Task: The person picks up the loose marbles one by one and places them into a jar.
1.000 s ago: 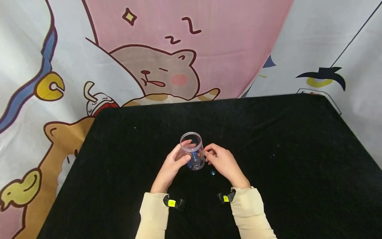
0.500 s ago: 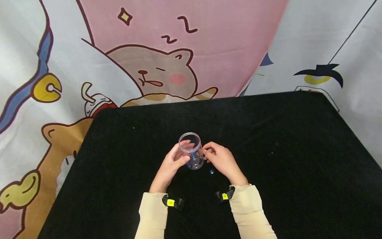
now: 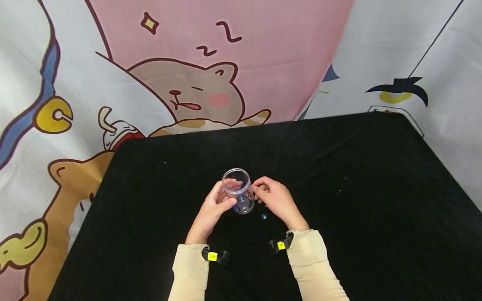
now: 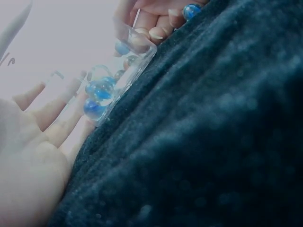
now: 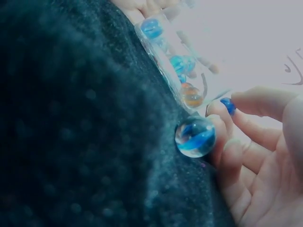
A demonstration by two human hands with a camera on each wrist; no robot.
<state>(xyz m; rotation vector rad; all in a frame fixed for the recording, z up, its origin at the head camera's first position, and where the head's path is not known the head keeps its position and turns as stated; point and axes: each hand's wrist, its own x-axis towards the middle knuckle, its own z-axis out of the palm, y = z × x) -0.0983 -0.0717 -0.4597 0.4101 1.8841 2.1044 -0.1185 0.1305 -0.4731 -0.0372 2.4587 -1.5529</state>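
A clear plastic jar (image 3: 243, 205) stands on the black cloth with its mouth open at the top. Several glass marbles (image 4: 100, 90), blue and amber, lie inside it. My left hand (image 3: 211, 209) holds the jar from the left, thumb in front and fingers behind. At the jar's right side is my right hand (image 3: 278, 200). It pinches a blue marble (image 5: 227, 105) between thumb and index finger, as the right wrist view shows. One clear marble with a blue swirl (image 5: 195, 137) lies loose on the cloth, below the right hand's fingers.
Black cloth (image 3: 339, 234) covers the table. Behind it hangs a cartoon-printed curtain (image 3: 286, 54). Small pale specks (image 3: 338, 191) lie on the cloth to the right of the hands.
The head view has shifted slightly, so the jar and both hands appear a little further left. Both hands keep nearly the same place beside the jar, and the loose marble stays on the cloth.
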